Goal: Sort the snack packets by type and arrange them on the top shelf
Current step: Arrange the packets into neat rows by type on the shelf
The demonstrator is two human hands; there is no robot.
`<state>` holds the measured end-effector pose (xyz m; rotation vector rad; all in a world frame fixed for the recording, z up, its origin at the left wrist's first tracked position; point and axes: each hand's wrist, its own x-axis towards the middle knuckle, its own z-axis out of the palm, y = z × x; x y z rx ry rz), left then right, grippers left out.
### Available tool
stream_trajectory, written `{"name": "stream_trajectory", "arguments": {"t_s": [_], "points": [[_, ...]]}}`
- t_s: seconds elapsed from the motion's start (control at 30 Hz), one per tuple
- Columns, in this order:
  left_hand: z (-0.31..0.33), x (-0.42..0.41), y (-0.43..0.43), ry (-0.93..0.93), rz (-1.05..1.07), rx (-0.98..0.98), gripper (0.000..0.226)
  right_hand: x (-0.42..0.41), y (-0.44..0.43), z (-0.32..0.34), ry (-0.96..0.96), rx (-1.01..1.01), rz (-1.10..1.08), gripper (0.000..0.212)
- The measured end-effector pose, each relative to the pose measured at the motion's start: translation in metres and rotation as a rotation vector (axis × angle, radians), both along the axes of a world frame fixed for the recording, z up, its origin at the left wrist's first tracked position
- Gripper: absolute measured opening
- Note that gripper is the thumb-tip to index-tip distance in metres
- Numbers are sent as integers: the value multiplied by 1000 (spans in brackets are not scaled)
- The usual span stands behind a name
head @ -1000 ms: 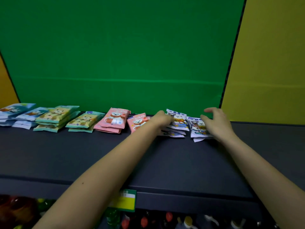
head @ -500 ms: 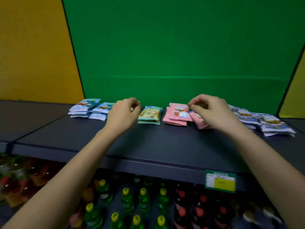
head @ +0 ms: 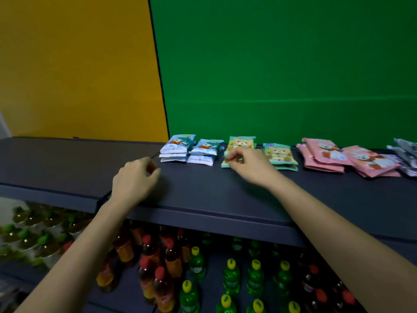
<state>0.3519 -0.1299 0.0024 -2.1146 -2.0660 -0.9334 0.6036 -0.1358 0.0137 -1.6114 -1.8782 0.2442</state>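
- The right hand (head: 249,167) reaches to the far side of the top shelf (head: 225,195); its thumb and fingertips are closed on the near left corner of the green packets (head: 241,143), probably to square that pile against its neighbours
- The left hand (head: 135,178) hovers over bare shelf just near and left of the blue packets (head: 177,147); its fingers are curled in with nothing to be seen between them; it touches no packet, and seems ready to steady the left end of the row
- The two hands are well apart, with the blue piles between them and further back
- The packets lie flat in a row along the far edge, against the green wall (head: 282,64); from left to right: blue in two low piles, green in two, then pink packets (head: 322,154), then white packets (head: 406,154) cut off at the right edge
- Like lies beside like, so the sorting looks almost done; what remains is likely straightening; the pink ones fan out loosely and overlap
- Each packet front shows a cartoon animal face; a small blue tag sits at the top of the right green pile; no brand name or writing can be read
- Below the shelf stand green bottles (head: 231,279) with yellow caps and amber bottles (head: 158,281) with red caps; their labels are too dim to read
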Motion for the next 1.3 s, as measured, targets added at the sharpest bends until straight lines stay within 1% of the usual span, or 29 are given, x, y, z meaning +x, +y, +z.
{"name": "stream_trajectory", "arguments": {"t_s": [0.13, 0.23, 0.43, 0.5, 0.6, 0.67, 0.73, 0.83, 0.93, 1.07, 1.17, 1.23, 1.3], "points": [[4, -5, 41, -16, -38, 24, 18, -20, 44, 12, -81, 16, -1, 26], [11, 1, 78, -12, -72, 29, 24, -31, 77, 21, -191, -8, -7, 32], [15, 26, 144, 72, -140, -129, 49, -53, 128, 22, -334, -126, -143, 43], [18, 32, 161, 99, -125, -177, 60, -62, 136, 20, -370, -149, -185, 49], [25, 39, 181, 142, -103, -298, 74, -71, 145, 17, -428, -212, -266, 63], [30, 43, 189, 177, -113, -380, 74, -75, 149, 15, -434, -280, -320, 70], [32, 45, 194, 243, -132, -429, 71, -79, 151, 15, -401, -343, -371, 79], [36, 48, 198, 387, -143, -413, 63, -85, 152, 17, -398, -378, -443, 92], [39, 50, 201, 447, -157, -392, 60, -90, 154, 18, -370, -398, -493, 90], [38, 46, 197, 428, -207, -276, 53, -95, 156, 13, -280, -379, -547, 81], [44, 34, 187, 371, -232, -211, 62, -95, 149, 12, -208, -302, -547, 78], [50, 22, 175, 351, -255, -200, 69, -97, 132, 15, -134, -241, -504, 72], [51, 8, 157, 371, -293, -208, 71, -100, 104, 16, -89, -197, -430, 64]]}}
